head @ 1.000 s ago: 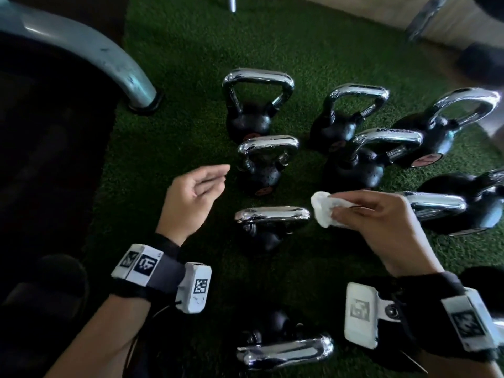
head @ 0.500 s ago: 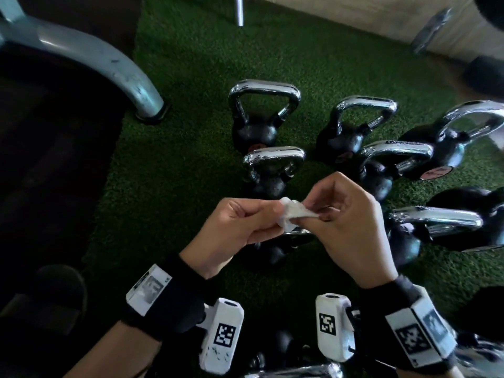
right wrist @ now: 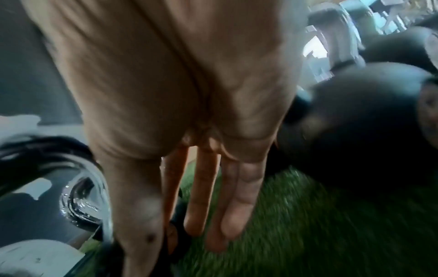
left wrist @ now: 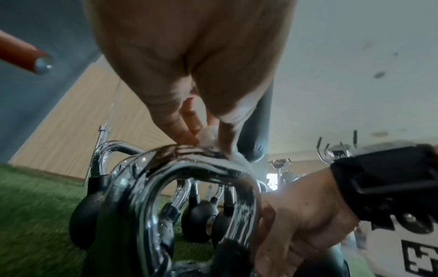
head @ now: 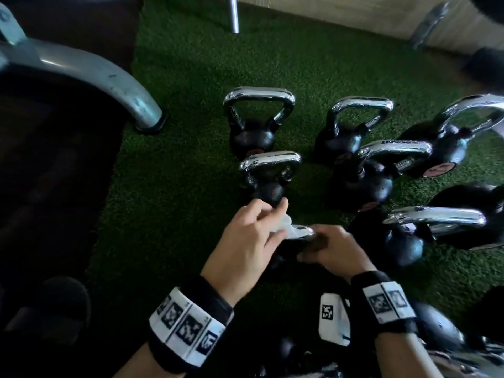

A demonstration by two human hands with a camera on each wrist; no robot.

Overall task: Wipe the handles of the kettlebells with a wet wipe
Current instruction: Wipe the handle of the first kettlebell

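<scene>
Both hands are now being brought down onto the nearest kettlebell, whereas half a second ago the wipe was being passed between them in the air above it. On the left, the left hand [head: 246,241] is seen with its grip pinching the wet wipe [head: 286,227] against the top of the chrome handle [left wrist: 189,168], probably so that the bar is being rubbed along its length. To the right, the right hand [head: 335,249] is being kept low beside the handle, likely to steady the weight; whether its grip is clenched or released cannot be told. The kettlebell's body is being hidden beneath both hands. Other kettlebells [head: 257,118] are standing behind on the green turf [head: 177,173], several cut off at the right edge.
</scene>
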